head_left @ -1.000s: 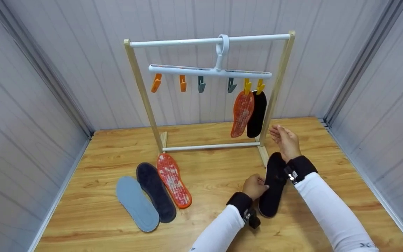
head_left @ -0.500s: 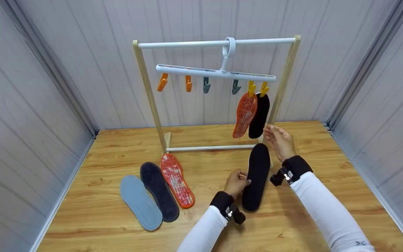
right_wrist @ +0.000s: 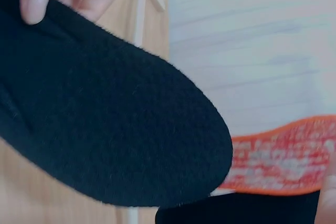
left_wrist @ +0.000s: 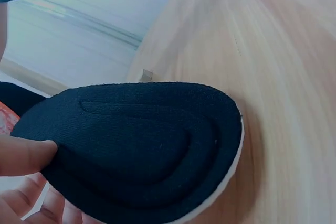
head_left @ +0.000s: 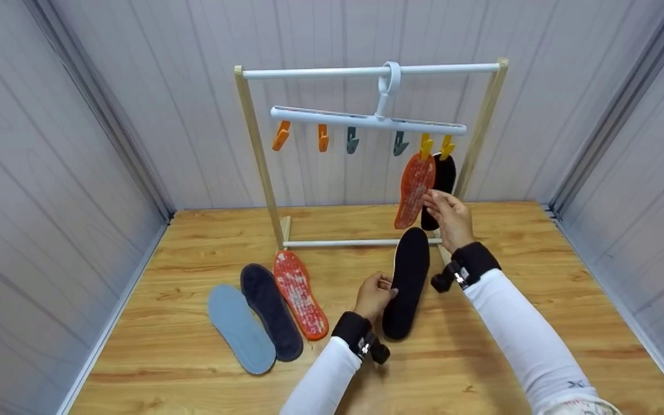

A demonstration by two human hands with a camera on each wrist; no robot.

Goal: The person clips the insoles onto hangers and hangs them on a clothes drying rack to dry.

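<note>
Two hands: left (head_left: 373,295) gripping black insole (head_left: 407,282), right (head_left: 450,216) loosely open, hiding hung insole (head_left: 444,173).

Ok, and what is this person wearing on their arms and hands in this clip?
Both arms are in long white sleeves; the right sleeve carries a small dark mark near the elbow. A broad black band wraps each wrist, with a small black camera unit with a metallic fitting clipped on its underside. The left hand and right hand are bare: no gloves, rings or watch visible.
</note>
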